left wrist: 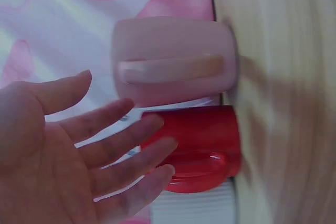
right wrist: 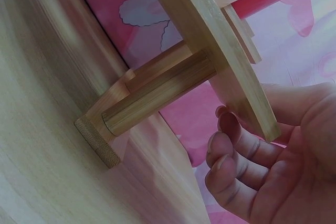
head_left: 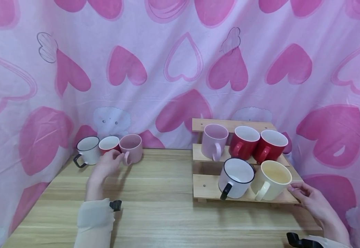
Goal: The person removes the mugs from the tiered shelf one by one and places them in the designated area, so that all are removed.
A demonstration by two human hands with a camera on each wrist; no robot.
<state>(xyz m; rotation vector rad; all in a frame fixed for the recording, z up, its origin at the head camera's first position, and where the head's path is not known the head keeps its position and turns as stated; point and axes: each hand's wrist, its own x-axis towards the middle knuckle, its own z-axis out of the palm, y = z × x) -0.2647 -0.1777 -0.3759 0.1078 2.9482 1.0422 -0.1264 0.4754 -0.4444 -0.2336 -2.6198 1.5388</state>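
Note:
At the table's back left, my left hand (head_left: pixel 104 168) reaches beside the handle of a pink mug (head_left: pixel 134 150). In the left wrist view its fingers (left wrist: pixel 118 148) are spread and relaxed, overlapping a red mug (left wrist: pixel 215 129) just below the pink mug. That red mug is partly hidden by the hand in the head view. A white mug (head_left: pixel 90 155) with a black rim and handle stands left of it. On the right, my right hand (head_left: pixel 320 206) pinches the right end of a tiered wooden rack (head_left: pixel 204 187), its curled fingers (right wrist: pixel 220 148) under the board.
On the rack's middle tier stand a pink mug (head_left: pixel 211 143) and two red mugs (head_left: pixel 240 148). Its front tier holds a black-rimmed white mug (head_left: pixel 234 182) and a cream mug (head_left: pixel 274 186). A pink heart-patterned curtain (head_left: pixel 180 62) hangs behind the wooden table (head_left: pixel 155 210).

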